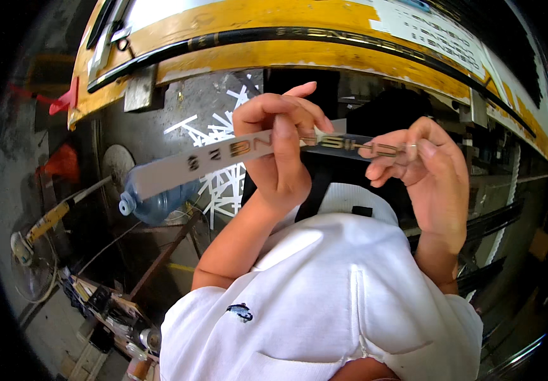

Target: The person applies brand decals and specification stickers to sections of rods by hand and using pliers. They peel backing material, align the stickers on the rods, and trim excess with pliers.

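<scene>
My left hand (279,149) pinches a long decal strip (172,173) between thumb and fingers, near its middle. The strip's white part, with gold and dark lettering, sticks out to the left. To the right of that hand runs a clear film (342,145) carrying gold lettering, apart from the white part there. My right hand (437,174) pinches the film's far right end between thumb and fingertips. Both hands are raised in front of my white shirt, below the edge of a yellow workbench (223,47). A long black rod (242,39) with gold markings lies along that bench.
White sheets of lettered decals (432,38) lie on the bench at upper right. Many white paper strips (226,184) litter the floor. A blue water jug (163,203) is at left, beside a metal frame. A yellow-handled tool (48,222) is farther left.
</scene>
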`<state>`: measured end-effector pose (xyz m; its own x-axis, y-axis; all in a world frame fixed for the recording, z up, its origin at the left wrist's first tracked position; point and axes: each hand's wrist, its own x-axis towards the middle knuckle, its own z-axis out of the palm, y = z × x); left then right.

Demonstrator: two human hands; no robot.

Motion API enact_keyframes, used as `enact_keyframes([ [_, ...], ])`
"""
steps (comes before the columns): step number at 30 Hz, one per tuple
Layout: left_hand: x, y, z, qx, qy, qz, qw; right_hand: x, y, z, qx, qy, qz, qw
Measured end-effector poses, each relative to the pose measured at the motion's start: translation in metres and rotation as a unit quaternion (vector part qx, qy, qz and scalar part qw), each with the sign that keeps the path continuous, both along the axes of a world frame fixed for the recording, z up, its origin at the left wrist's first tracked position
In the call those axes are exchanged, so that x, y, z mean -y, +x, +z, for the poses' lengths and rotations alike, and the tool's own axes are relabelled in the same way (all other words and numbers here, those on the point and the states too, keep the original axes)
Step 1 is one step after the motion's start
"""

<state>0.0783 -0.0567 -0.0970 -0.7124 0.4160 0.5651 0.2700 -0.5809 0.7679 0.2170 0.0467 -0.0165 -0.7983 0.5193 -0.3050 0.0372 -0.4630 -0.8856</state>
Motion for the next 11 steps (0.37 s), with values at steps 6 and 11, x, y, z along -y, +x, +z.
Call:
enact_keyframes([
  [6,0.043,-0.033,-0.004,0.031,0.036,0.07,0.996,0.001,-0.011,0.007,-0.038,0.033,0.035,0.998],
  [11,0.098,-0.054,-0.004,0.036,-0.024,0.144,0.989,-0.001,-0.022,0.012,-0.069,0.077,0.089,0.991],
])
